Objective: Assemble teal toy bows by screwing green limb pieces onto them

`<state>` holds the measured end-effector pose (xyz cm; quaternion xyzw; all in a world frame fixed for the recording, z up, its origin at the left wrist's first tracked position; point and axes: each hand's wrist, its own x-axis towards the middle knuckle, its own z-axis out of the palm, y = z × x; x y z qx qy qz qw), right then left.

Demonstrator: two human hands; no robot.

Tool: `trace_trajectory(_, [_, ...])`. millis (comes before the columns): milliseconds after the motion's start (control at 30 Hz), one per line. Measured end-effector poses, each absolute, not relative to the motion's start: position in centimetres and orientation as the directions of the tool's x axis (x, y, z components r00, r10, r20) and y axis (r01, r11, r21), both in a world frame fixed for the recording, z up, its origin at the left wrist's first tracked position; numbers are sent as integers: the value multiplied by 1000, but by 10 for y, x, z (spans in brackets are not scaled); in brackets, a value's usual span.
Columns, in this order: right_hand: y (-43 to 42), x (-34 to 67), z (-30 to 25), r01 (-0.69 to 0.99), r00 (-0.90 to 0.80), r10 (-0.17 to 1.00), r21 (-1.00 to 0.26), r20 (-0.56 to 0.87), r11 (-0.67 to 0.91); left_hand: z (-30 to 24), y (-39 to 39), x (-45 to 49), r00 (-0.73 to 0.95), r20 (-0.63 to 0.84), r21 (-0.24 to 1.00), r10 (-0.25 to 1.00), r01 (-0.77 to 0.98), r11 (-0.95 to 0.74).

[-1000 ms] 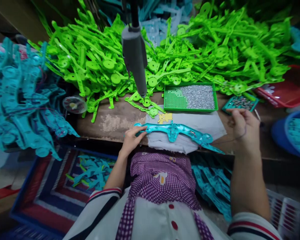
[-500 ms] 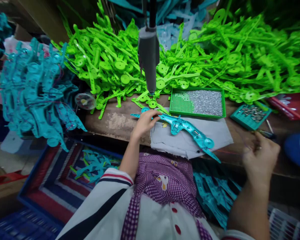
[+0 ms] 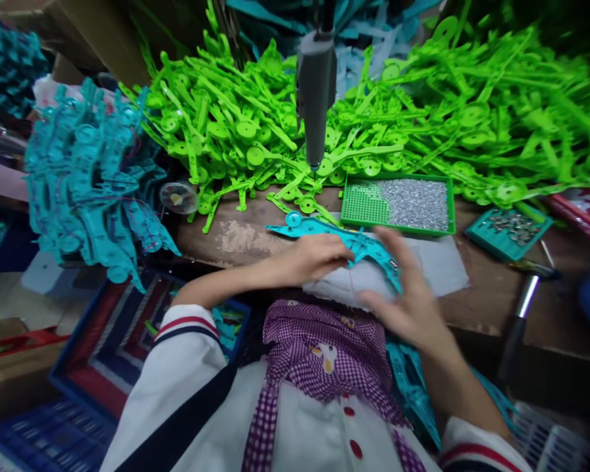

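Observation:
A long teal plastic part (image 3: 324,233) lies across a grey cloth (image 3: 437,269) on the wooden bench. My left hand (image 3: 319,257) rests on the middle of the part, fingers curled over it. Just right of it, my right hand (image 3: 406,295) is over the part's right end, fingers spread and blurred by motion. A grey hanging screwdriver (image 3: 316,98) points down just beyond the part's far end.
A big heap of green plastic parts (image 3: 423,111) fills the back of the bench. A green tray of small screws (image 3: 398,203) and a teal tray (image 3: 509,229) sit right. Teal parts (image 3: 88,183) pile up at left. A metal-handled tool (image 3: 518,314) lies at right.
My right hand swung in from the far right to the part's right end. My left hand slid along the part toward its middle. The view shifted left.

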<state>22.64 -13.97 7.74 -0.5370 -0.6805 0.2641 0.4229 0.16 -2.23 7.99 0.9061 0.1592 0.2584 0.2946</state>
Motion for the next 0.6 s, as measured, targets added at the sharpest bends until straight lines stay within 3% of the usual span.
trace_trajectory(33, [-135,204,76,423,-197,960,-866,201,268,80,-31,4,804,398,599,442,137,-789])
trace_trajectory(133, [-128,168,59,144,-274,961,-989,-29,11,77,-51,-3,775,369,680,513,151,-717])
trace_trajectory(233, [-132,166,41,-64,-406,875,-947,-262,-313,66,-63,-20,760,285,808,583,137,-573])
trace_trajectory(300, [-134,169,34,-95,-505,805,-907,-311,-410,54,-72,-26,728,316,808,608,130,-575])
trace_trajectory(467, [-131,166,38,-41,-564,808,-972,-170,-233,22,-94,-20,705,440,739,557,68,-670])
trace_trajectory(600, [-139,172,47,132,-503,851,-986,-154,-100,16,-95,-14,710,482,716,514,19,-698])
